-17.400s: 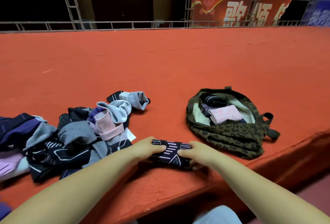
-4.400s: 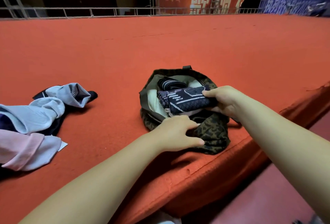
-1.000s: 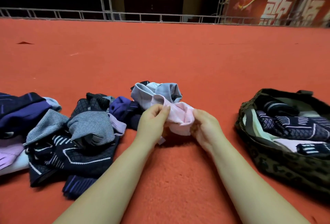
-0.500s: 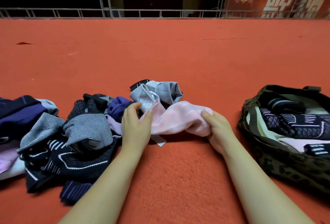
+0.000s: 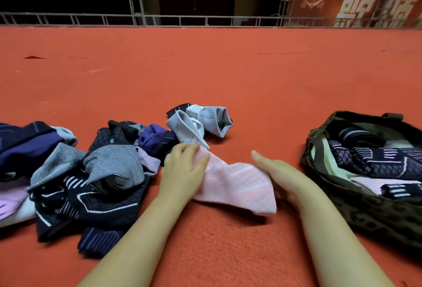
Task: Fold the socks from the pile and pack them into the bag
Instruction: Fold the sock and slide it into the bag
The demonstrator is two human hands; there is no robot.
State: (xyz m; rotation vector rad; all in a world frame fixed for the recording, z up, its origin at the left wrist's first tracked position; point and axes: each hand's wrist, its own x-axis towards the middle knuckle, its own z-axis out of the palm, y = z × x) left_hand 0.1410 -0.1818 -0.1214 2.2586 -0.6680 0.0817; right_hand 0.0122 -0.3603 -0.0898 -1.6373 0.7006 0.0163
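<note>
Since half a second ago, pink sock (image 5: 235,184) has gone from bunched between my hands to spread flat on the red carpet (image 5: 228,81), pulled clear of the pile toward 6 o'clock.

Item, left hand (image 5: 182,172): fingers straight, palm down on the sock's cuff end at its 9 o'clock, pinning it so the fabric does not creep while I smooth it. Gripping nothing.

Item, right hand (image 5: 280,177): fingers straight, held on edge against the sock's 3 o'clock end, thumb uppermost; not closed on it. Whether the lower fingers tuck under the cloth I cannot tell.

Item, sock pile (image 5: 91,172): dark patterned, grey striped and purple socks, at 9 o'clock of my left hand, touching it or nearly. Pale grey socks (image 5: 201,122) lie at 12 o'clock.

Item, leopard-print bag (image 5: 365,206): at 3 o'clock, mouth open, folded dark and pink socks inside; kept near so each fold travels little.

Judgement: flattening step in hand; fold next, many socks remain.
</note>
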